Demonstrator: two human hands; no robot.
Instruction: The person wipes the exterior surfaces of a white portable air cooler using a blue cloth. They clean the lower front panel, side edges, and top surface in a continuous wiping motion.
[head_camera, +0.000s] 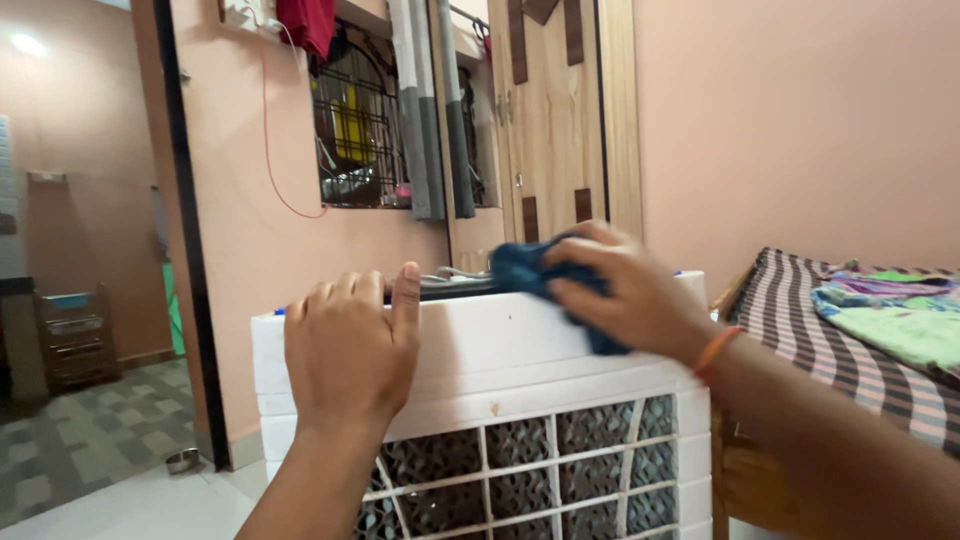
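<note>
A crumpled dark blue cloth (528, 270) lay pressed against the top rear edge of a white plastic air cooler (480, 360) with a honeycomb grille across its front. The right hand (625, 290) was clamped over the cloth, fingers curled round it and bearing it down onto the cooler's upper right portion. The left hand (350, 345) held nothing; it rested flat and open on the cooler's top left front edge, fingers together and pointing upward, as though steadying the body of the unit. An orange band (715, 350) circled the right wrist.

By the look of it, the step in hand was wiping the cooler's top surface, with the cloth near the middle-right of that top. I judged that a further pass would call for steady downward pressure and a sweep along the lid toward the left hand, with the left hand bracing the cooler against the push.

Behind the cooler stood a barred window (365, 130) with grey curtains (430, 110) hanging beside it, and a wooden door (555, 110) to the window's right. To the right of the cooler was a bed with a brown-and-white checked sheet (820, 340), bearing a folded green and purple patterned fabric (895, 315). Left of the cooler, a doorway opened onto a tiled floor (90, 440).
</note>
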